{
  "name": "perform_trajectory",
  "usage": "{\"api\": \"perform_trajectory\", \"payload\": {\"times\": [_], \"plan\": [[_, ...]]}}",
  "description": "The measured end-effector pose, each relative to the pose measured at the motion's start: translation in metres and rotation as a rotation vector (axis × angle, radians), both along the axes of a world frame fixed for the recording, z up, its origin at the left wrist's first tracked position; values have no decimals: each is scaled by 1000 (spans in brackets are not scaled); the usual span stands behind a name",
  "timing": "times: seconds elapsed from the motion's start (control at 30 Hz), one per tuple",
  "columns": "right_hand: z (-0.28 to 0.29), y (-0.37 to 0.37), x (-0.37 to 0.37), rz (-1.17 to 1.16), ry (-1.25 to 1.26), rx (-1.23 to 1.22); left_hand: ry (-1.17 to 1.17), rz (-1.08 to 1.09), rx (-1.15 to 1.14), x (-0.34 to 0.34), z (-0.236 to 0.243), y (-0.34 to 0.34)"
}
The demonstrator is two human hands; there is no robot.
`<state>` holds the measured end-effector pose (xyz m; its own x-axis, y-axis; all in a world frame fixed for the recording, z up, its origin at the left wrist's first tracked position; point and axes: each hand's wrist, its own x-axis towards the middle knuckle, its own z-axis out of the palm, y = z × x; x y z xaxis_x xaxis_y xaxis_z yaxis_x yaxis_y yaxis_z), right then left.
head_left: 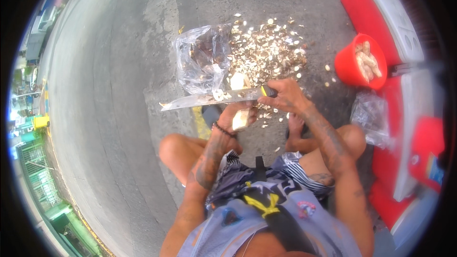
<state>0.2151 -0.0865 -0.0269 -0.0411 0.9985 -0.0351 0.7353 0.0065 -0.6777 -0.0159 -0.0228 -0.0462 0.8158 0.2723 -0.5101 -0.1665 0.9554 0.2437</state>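
Observation:
My right hand (285, 96) is closed round the black and yellow handle of a long knife (204, 99). Its broad blade points left, edged with pale scraps, and lies across a pale peeled root (241, 120). My left hand (233, 119) grips that root below the blade, its fingers partly hidden by it. The root's far end shows white beyond the blade. Past the knife, a heap of pale and brown peelings (266, 50) is spread over the pavement. Left of the heap lies a clear plastic bag (202, 57) with dark bits in it.
A red bucket (345, 63) holding several pale roots stands at the right. Beside it are red cooler boxes with white lids (392, 14) and a crumpled clear bag (371, 119). My bent knees flank my arms. Grey road (114, 90) stretches left toward a green fence (43, 171).

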Motion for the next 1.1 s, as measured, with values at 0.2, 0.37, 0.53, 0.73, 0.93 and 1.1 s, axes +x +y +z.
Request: {"api": "perform_trajectory", "payload": {"times": [0.2, 0.37, 0.53, 0.73, 0.93, 1.1], "plan": [[1, 4, 18, -305, -24, -204, -112, -17, 59, 2, 16, -4], [2, 5, 23, -336, 77, -405, -78, -70, 194, 6, 26, -9], [4, 4, 7, -135, 165, -66, -1, -58, 240, 5, 22, -1], [12, 5, 12, -137, 152, -155, 57, -74, 315, 7, 18, 1], [11, 3, 22, -47, 110, -56, 166, -180, 473, 5, 23, 7], [-9, 3, 27, -264, 141, -262, 158, -238, 525, -1, 32, 10]]}}
